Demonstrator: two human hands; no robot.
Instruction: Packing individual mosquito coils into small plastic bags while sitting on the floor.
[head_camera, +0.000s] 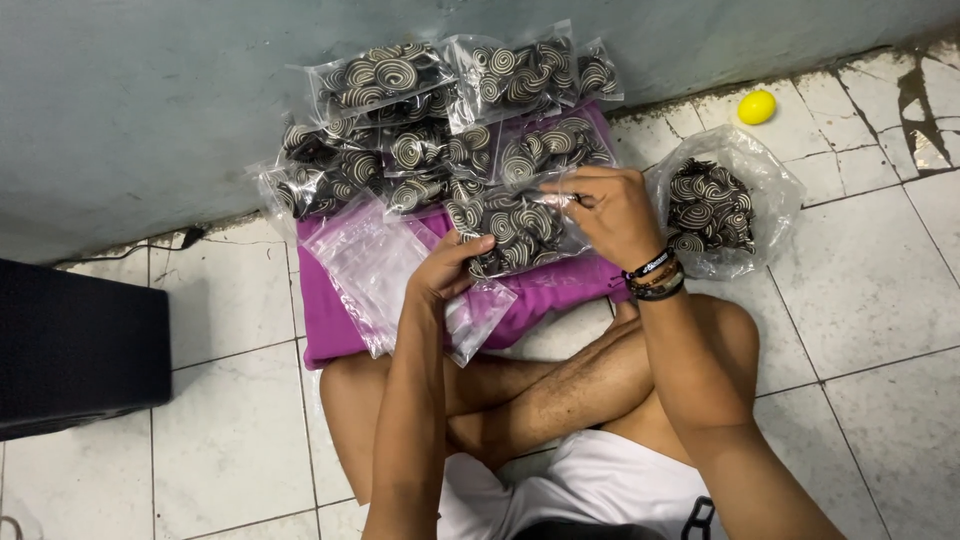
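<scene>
Setting: a tiled floor (880, 420) beside a grey wall (150, 110) is seen from above, with crossed bare legs (560, 390) at the bottom of the view
Held bag: a clear packet (515, 228) filled with black-and-cream spiral pieces is held over the purple cloth (560, 290), just in front of the stacked packets
Left hand: the left hand (445, 268) is closed on the packet's lower left edge, thumb on top and fingers underneath
Right hand: the right hand (610, 212) is pinched shut on the packet's upper right edge, at its seal strip; bracelets (655, 276) are worn at the wrist
Filled packets: a pile (430, 110) of the same filled packets is laid against the wall, partly on the cloth
Empty bags: a loose sheaf of clear empty bags (370, 265) is lying on the cloth, touching the left wrist
Loose stock: a larger open plastic bag (715, 205) holding more spiral pieces is set on the tiles just right of the right hand
Other things: a yellow ball (757, 107) is lying near the wall, well apart from the hands; a black box (75, 345) is standing at the left edge
</scene>
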